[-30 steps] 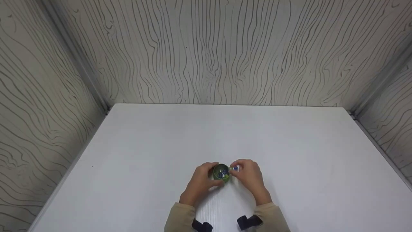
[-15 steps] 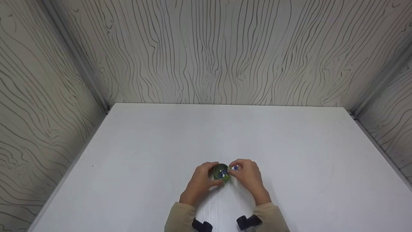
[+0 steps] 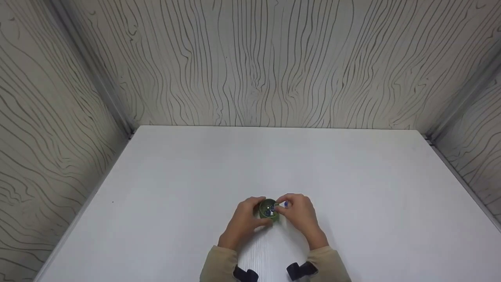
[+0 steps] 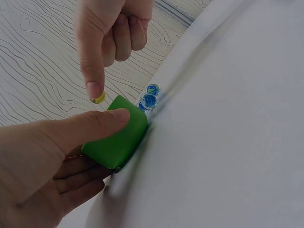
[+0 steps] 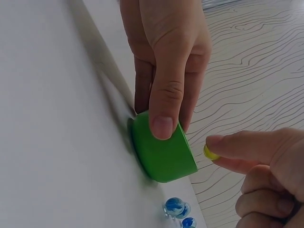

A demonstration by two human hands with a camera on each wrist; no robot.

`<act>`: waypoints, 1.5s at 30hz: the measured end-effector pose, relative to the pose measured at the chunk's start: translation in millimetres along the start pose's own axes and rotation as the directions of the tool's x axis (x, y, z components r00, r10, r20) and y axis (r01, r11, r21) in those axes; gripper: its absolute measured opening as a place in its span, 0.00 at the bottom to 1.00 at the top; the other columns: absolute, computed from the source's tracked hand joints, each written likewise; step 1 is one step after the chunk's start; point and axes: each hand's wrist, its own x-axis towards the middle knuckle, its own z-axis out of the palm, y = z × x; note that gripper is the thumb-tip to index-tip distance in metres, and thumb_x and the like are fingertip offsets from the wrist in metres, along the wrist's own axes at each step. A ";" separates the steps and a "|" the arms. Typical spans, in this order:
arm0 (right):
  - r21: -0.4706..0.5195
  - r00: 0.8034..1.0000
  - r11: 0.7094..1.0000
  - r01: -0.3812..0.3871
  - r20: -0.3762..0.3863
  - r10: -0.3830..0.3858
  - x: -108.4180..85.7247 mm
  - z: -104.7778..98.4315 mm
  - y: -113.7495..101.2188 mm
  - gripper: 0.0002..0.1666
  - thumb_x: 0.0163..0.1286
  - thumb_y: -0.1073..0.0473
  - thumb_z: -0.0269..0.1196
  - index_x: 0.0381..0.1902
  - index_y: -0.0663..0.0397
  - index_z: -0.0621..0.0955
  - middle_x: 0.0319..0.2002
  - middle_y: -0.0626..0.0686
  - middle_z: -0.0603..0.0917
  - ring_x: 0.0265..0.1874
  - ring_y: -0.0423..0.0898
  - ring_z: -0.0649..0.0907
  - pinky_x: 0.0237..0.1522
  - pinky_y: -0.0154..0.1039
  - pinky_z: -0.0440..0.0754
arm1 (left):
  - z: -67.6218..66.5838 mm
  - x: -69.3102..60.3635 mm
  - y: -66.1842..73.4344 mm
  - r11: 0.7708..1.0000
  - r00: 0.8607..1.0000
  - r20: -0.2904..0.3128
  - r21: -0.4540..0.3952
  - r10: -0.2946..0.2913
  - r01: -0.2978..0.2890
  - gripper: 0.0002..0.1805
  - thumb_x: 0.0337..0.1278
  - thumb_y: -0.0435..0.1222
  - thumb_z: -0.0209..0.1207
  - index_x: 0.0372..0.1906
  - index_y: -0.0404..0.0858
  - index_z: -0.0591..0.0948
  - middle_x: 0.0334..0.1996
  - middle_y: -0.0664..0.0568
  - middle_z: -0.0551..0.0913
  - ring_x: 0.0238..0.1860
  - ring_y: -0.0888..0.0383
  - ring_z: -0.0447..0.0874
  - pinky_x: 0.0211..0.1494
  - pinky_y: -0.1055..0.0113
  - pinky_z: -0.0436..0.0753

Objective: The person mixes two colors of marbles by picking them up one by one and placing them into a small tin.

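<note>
A small green cup (image 5: 164, 161) stands upright on the white table. My left hand (image 3: 242, 222) holds it, thumb on the near side and fingers round the far side. In the head view, several marbles (image 3: 269, 212), mostly blue, lie inside the cup. My right hand (image 3: 303, 213) pinches a yellow marble (image 5: 209, 153) between thumb and index finger, just above the cup's rim on its right side. Several clear-and-blue marbles (image 4: 149, 100) lie close together on the table beside the cup, partly hidden under my right hand in the head view.
The white tabletop (image 3: 188, 168) spreads out around both hands. Wood-grain patterned panels (image 3: 250, 62) rise at the back and sides. Dark wrist-camera mounts (image 3: 245, 275) sit at both beige sleeves.
My right hand has shifted slightly left, bringing its fingertips from beside the cup to over its rim. The left hand and the cup have stayed in place.
</note>
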 end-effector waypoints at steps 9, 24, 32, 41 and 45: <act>0.003 0.999 1.000 -0.026 0.037 0.026 -0.5 1.0 -1.7 0.08 0.53 0.61 0.72 0.33 0.56 0.87 0.18 0.48 0.76 0.19 0.39 0.68 0.19 0.26 0.62 | 0.1 0.2 1.2 1.000 1.000 -0.007 0.027 0.010 -0.010 0.32 0.47 0.36 0.71 0.59 0.30 0.76 0.55 0.41 0.82 0.58 0.47 0.80 0.65 0.55 0.80; 0.017 1.000 1.000 0.000 -0.006 0.000 2.0 -3.7 2.1 0.08 0.51 0.61 0.73 0.31 0.56 0.88 0.15 0.43 0.68 0.17 0.37 0.64 0.19 0.26 0.60 | -0.1 0.5 0.4 1.000 1.000 -0.008 0.017 0.022 -0.022 0.32 0.46 0.35 0.71 0.59 0.30 0.76 0.54 0.40 0.82 0.58 0.46 0.80 0.65 0.53 0.79; 0.032 1.000 0.999 -0.006 -0.007 0.006 2.9 -8.2 4.7 0.07 0.53 0.62 0.72 0.31 0.57 0.87 0.13 0.42 0.63 0.15 0.36 0.62 0.18 0.26 0.59 | -0.1 0.5 0.2 1.000 1.000 -0.011 -0.011 0.015 -0.015 0.33 0.45 0.36 0.72 0.59 0.30 0.76 0.54 0.41 0.82 0.58 0.46 0.80 0.65 0.54 0.79; 0.052 1.000 0.998 -0.023 -0.005 0.024 2.2 -9.3 5.0 0.07 0.54 0.62 0.72 0.32 0.57 0.87 0.14 0.43 0.65 0.16 0.36 0.63 0.17 0.25 0.59 | 0.4 0.8 -0.9 1.000 1.000 -0.011 -0.015 0.019 -0.019 0.33 0.45 0.36 0.72 0.59 0.30 0.76 0.54 0.40 0.82 0.59 0.46 0.80 0.65 0.54 0.79; 0.056 1.000 0.998 -0.029 -0.007 0.030 2.6 -9.8 6.0 0.07 0.53 0.63 0.72 0.32 0.57 0.87 0.14 0.42 0.65 0.16 0.36 0.63 0.18 0.25 0.59 | 0.7 0.5 -1.6 1.000 1.000 -0.010 -0.012 0.012 -0.012 0.33 0.45 0.36 0.72 0.59 0.30 0.76 0.55 0.40 0.82 0.59 0.46 0.80 0.66 0.54 0.78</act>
